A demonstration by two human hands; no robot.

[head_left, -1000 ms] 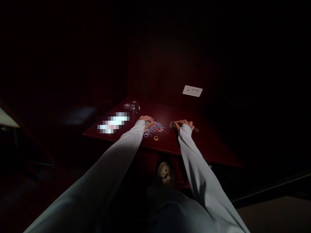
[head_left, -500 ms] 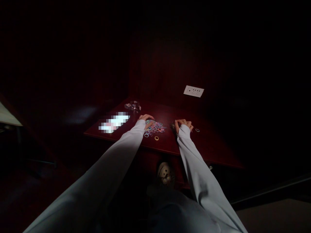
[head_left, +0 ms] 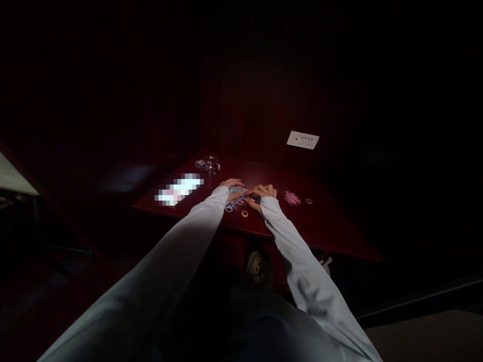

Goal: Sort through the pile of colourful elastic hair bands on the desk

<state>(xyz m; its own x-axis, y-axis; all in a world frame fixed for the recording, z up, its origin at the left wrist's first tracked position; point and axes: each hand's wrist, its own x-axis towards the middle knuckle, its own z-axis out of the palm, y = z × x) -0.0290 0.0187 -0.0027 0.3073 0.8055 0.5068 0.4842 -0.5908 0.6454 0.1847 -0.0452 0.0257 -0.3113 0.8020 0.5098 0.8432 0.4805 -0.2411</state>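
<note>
A loose pile of small pastel elastic hair ties (head_left: 238, 203) lies on the dark red table. My left hand (head_left: 230, 187) rests at its far left side, fingers curved over the ties and thumb apart from them. From the right, my right hand (head_left: 266, 193) reaches the pile's edge; its index finger and thumb are spaced, with a dark gap between them. I see no tie clearly held. A yellow ring-shaped tie (head_left: 245, 213) and a pale blue one (head_left: 229, 209) lie at the near side. Right of my right hand sits a separate heap of pink ties (head_left: 292, 197).
One more ring-shaped tie (head_left: 308, 201) lies beyond the pink heap. A clear glass jar (head_left: 210, 165) stands at the back left, near a bright blurred-out screen (head_left: 180, 189). A white socket plate (head_left: 303, 140) is on the back wall. The table's front edge (head_left: 241, 230) is near me.
My right hand has moved left from the right side of the table to the pile, uncovering the pink heap. My left hand stays by the pile.
</note>
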